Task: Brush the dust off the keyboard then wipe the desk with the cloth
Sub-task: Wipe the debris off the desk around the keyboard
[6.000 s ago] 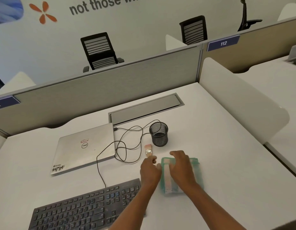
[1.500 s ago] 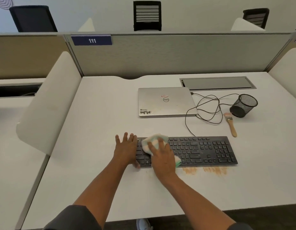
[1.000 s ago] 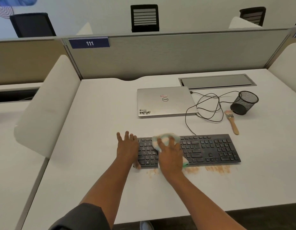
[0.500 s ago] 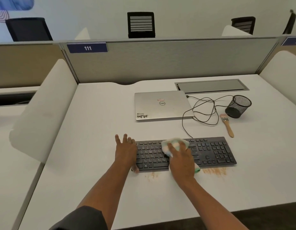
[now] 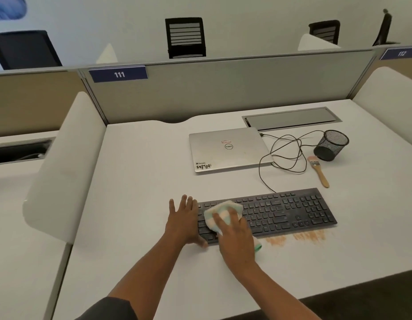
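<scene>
Keyboard, black and flat [image 5: 267,214], lies lengthwise across your white tabletop [image 5: 142,181]; your right hand [image 5: 235,236] presses the pale striped cloth [image 5: 221,210] on its left end, your left hand [image 5: 182,220] flat, fingers [image 5: 184,200] spread, steadying that edge.

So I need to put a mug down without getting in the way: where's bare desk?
Bare: the wide stretch left of the laptop and keyboard, toward the white divider. Crowded: cable, mesh cup and brush at right; orange dust along the keyboard's front.

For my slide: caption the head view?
Right hand presses cloth on keyboard; left hand steadies it.
</scene>
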A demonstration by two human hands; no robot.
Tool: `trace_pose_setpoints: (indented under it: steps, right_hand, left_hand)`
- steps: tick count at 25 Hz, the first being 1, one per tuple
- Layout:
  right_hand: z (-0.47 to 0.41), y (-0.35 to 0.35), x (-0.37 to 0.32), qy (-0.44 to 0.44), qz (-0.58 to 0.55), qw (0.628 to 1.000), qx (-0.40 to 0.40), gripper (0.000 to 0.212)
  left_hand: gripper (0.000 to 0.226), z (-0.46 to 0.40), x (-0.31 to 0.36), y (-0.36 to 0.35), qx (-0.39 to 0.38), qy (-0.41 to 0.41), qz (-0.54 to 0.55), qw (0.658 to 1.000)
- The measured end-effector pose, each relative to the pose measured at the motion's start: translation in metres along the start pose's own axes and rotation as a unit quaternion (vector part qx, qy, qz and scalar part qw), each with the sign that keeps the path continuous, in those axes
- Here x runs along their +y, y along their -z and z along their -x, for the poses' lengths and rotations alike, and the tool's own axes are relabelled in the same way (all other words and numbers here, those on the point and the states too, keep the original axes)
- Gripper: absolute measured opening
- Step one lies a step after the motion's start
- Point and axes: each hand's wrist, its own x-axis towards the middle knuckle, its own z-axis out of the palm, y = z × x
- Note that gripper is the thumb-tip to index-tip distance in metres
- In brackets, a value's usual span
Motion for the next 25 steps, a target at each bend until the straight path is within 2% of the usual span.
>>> trace_pose_setpoints:
  steps: [4, 8, 11, 15, 19, 25]
  right_hand:
    - [-0.023, 0.006, 0.006, -0.055, 0.022, 0.998, 0.022, 0.068]
    - [-0.035, 0.0, -0.032, -0.041, 0.016, 0.999, 0.024, 0.063]
    - [-0.021, -0.009, -0.056, -0.019, 0.022, 1.0, 0.011, 0.063]
    - [-0.007, -0.01, -0.039, -0.025, 0.048, 0.998, 0.027, 0.065]
    - [-0.037, -0.005, -0.035, -0.061, 0.065, 0.995, 0.043, 0.058]
    - [-0.018, -0.015, -0.059, 0.044, 0.05, 0.997, 0.035, 0.059]
  left_hand:
    - [0.144, 0.005, -0.023, -0.019, 0.024, -0.021, 0.031, 0.999]
    - [0.149, 0.009, -0.032, -0.039, 0.052, -0.072, 0.041, 0.995]
    - [0.131, 0.009, -0.029, -0.051, 0.101, -0.107, 0.077, 0.986]
    - [0.134, 0.009, -0.026, -0.062, 0.119, -0.096, 0.092, 0.984]
    - [0.126, 0.01, -0.027, -0.067, 0.144, -0.087, 0.092, 0.981]
    - [0.104, 0.008, -0.027, -0.078, 0.177, -0.117, 0.086, 0.973]
